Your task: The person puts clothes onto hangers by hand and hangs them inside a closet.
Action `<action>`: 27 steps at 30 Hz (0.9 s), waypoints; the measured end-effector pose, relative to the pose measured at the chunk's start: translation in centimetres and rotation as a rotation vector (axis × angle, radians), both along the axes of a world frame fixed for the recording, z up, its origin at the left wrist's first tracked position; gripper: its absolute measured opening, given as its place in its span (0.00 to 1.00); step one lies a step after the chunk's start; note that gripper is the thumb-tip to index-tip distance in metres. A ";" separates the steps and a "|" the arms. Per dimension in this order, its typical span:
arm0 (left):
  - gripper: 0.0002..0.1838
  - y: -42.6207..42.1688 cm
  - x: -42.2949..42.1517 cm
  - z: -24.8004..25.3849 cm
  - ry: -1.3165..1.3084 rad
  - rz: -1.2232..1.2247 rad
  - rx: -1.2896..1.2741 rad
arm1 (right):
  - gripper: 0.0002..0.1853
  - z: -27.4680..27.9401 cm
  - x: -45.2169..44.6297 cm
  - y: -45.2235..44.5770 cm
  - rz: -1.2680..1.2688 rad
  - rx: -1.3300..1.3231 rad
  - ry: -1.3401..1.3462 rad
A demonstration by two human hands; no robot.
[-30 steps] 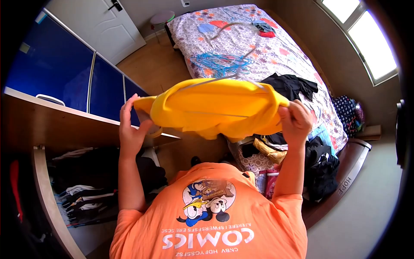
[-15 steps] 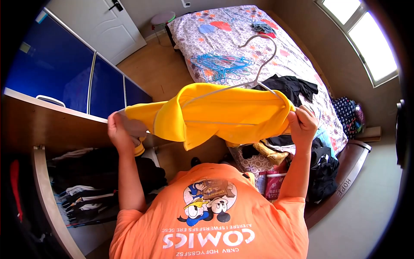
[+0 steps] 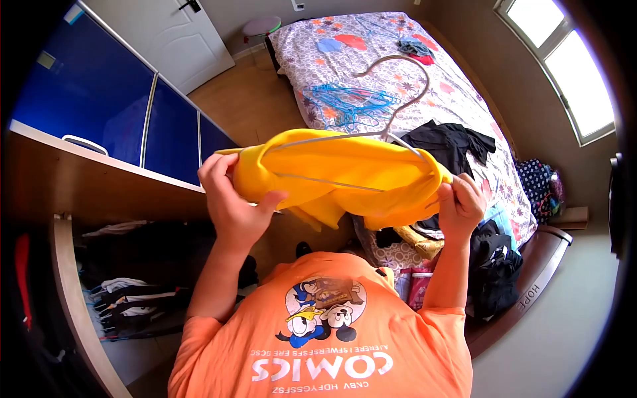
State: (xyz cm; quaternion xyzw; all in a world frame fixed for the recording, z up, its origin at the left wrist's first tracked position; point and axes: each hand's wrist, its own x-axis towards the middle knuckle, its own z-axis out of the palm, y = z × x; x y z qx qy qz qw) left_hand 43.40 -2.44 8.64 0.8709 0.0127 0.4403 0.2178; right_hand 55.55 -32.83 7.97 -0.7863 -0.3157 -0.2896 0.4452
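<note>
A yellow top (image 3: 371,159) hangs at chest height on a pale wire hanger (image 3: 383,132), whose hook points up and curls to the left. My left hand (image 3: 232,202) grips the top's left shoulder end, fingers behind the cloth and thumb stretched along its near side. At the opposite shoulder, my right hand (image 3: 462,204) pinches the fabric between thumb and bent fingers. The neckline gapes around the hanger, and its lower bar shows inside. Loose cloth droops below the middle.
Beyond stands a bed (image 3: 318,50) with blue hangers (image 3: 352,103) and a black garment (image 3: 448,142) on it. More dark clothes (image 3: 494,265) lie at its near right corner. To the left is an open wardrobe (image 3: 63,265) with hanging clothes (image 3: 133,298) under blue doors (image 3: 86,86).
My left hand has moved right and inward, from the stretched-out sleeve to the shoulder end of the yellow top. The right hand stays at its shoulder. The view has shifted slightly.
</note>
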 end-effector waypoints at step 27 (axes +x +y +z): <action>0.16 1.9 -0.9 1.9 0.381 -0.153 -0.088 | 0.09 0.2 -1.7 0.7 -0.065 -0.134 -0.045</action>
